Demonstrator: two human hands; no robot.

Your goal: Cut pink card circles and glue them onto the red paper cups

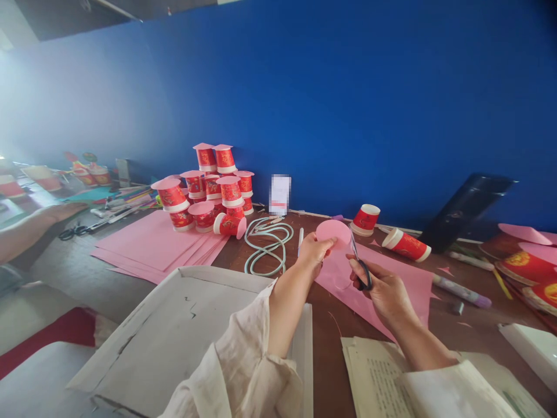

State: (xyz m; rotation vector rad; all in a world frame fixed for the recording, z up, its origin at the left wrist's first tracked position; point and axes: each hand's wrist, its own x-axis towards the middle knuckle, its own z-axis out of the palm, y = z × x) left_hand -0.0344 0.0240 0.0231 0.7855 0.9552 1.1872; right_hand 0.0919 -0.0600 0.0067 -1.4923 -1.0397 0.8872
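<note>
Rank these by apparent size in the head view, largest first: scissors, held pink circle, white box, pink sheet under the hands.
1. White box
2. Pink sheet
3. Pink circle and scissors: too close to rank

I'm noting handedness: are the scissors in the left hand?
No, the right hand holds the scissors; the left hand holds a pink disc.

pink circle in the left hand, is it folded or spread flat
Spread flat: the pink circle shows a broad, round face with no visible fold, pinched in the left hand.
</note>
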